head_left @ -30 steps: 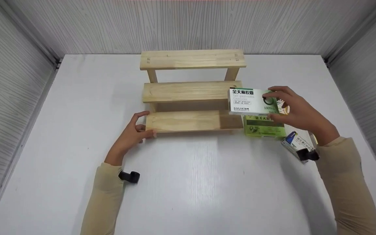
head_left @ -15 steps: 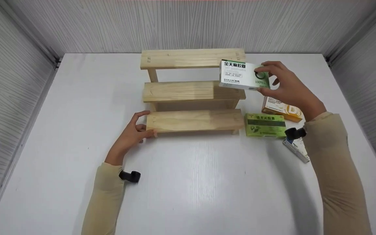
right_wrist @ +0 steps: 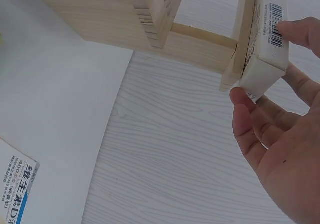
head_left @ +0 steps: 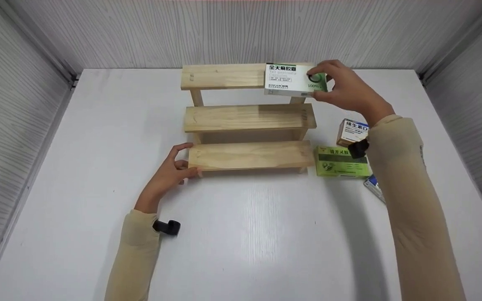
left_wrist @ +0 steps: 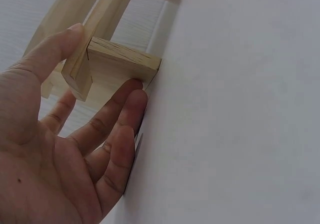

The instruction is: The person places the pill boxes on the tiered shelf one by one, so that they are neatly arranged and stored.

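White box (head_left: pixel 285 80) pinched by right hand (head_left: pixel 347 87) at 1 o'clock, rack (head_left: pixel 245 154) by left hand (head_left: pixel 165 179) at 8; shelving likely underway, level release needed.

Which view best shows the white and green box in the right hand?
The head view. There the white and green box shows its printed front, the right hand covering part of one end. The right wrist view catches its barcode side and an end; in the left wrist view I can't make it out.
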`<state>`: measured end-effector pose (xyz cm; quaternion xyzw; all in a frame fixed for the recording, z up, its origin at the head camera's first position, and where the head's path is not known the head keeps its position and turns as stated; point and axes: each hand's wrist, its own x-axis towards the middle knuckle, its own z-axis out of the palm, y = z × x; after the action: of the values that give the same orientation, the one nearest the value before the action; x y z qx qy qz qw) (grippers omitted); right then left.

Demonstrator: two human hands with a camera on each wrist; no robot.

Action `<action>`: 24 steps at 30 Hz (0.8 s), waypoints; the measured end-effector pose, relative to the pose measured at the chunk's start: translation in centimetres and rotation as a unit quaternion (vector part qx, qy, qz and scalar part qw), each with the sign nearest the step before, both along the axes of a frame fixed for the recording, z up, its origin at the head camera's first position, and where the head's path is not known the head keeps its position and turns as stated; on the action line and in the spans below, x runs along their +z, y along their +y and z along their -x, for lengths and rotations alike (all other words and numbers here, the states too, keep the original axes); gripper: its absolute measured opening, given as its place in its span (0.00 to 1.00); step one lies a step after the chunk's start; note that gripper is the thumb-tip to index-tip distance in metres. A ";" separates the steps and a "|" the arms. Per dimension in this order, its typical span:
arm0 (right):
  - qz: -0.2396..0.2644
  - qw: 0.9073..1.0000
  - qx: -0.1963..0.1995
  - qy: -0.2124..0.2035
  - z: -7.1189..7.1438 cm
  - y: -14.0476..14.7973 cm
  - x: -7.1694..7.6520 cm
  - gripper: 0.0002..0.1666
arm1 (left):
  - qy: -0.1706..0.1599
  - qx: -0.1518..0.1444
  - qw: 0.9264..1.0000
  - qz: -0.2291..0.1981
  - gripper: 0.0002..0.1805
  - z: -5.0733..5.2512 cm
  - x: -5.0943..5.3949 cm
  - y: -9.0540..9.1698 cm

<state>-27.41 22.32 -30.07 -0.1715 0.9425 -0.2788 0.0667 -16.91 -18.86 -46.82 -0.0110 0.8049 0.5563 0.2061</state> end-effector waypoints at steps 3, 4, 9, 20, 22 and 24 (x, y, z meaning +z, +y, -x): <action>0.006 1.000 0.000 0.000 0.5 -0.2 -0.1 0.29 | 0.004 0.000 1.000 -0.002 0.44 -0.2 -0.1 -0.1; 0.007 1.000 0.001 0.000 0.6 -0.3 -0.2 0.29 | 0.004 0.000 1.000 -0.004 0.44 -0.2 -0.2 -0.2; 0.008 1.000 0.004 0.007 0.9 -0.5 -0.2 0.28 | 0.010 0.000 1.000 -0.014 0.43 -0.3 -0.4 -0.2; -0.028 0.998 0.000 0.054 0.6 -0.3 0.5 0.25 | 0.010 0.001 1.000 0.011 0.44 0.1 0.1 0.4; -0.037 0.997 0.003 0.071 0.4 -0.4 0.5 0.23 | 0.008 0.000 1.000 0.013 0.44 0.1 0.2 0.3; -0.043 0.996 0.004 0.081 0.3 -0.5 0.4 0.22 | 0.005 0.001 1.000 0.011 0.44 0.1 0.3 0.2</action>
<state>-27.69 21.79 -29.63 -0.1948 0.9552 -0.2229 -0.0014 -16.97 -18.70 -46.55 -0.0115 0.8122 0.5474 0.2015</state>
